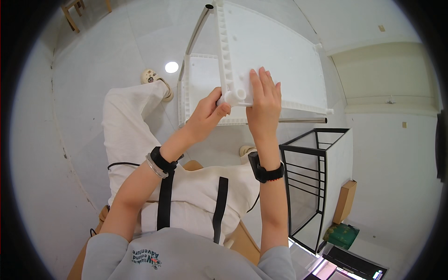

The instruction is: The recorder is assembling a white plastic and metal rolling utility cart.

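Both on panel (291, 53): left fingers (215, 95) curled, right (266, 85) straight.

Dark green lettering (143, 256), upside down beside a small emblem (155, 262), stands on the grey T-shirt (200, 256).

From my end, the left hand's (205, 116) fingertips vanish behind the panel's (275, 46) near left corner, so I can't tell how they grip it. I can't make out the right hand's (264, 95) thumb, and its palm covers part of the panel's near edge. The panel hides much of the shelf (200, 70) behind it, and I lose one end of the lower pole (303, 121) behind the right wrist. The panel's far left corner meets my upper edge, which also crops the stool (72, 11). My lower edge cuts the screen (340, 268); the dark thing (441, 147) far right I can't identify.
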A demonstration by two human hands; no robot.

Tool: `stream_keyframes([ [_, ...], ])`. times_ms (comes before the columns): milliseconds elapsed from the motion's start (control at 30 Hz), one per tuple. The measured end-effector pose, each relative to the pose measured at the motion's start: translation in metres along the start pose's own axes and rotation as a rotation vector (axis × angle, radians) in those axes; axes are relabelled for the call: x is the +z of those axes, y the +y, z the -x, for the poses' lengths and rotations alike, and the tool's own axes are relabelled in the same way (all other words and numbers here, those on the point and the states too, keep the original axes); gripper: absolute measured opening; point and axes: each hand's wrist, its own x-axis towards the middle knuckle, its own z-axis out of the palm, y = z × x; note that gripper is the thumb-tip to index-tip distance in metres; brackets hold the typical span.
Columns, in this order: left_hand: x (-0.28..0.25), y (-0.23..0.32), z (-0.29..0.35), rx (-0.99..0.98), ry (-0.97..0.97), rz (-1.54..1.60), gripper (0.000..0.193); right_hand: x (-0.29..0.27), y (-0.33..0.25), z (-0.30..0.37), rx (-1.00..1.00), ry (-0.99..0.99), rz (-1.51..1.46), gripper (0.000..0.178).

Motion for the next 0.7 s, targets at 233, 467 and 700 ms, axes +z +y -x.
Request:
stream_keyframes([
  [233, 0.001, -0.005, 0.003, 0.096, 0.048, -0.132, 0.046, 0.000, 0.001, 0.002, 0.001, 0.006, 0.014, 0.054],
  [467, -0.003, -0.011, 0.002, 0.066, 0.050, -0.089, 0.049, 0.003, -0.002, 0.002, -0.014, 0.030, 0.037, 0.052],
  [700, -0.004, -0.009, 0.001, 0.068, 0.030, -0.001, 0.052, 0.004, -0.003, 0.002, 0.000, 0.022, 0.060, 0.052],
])
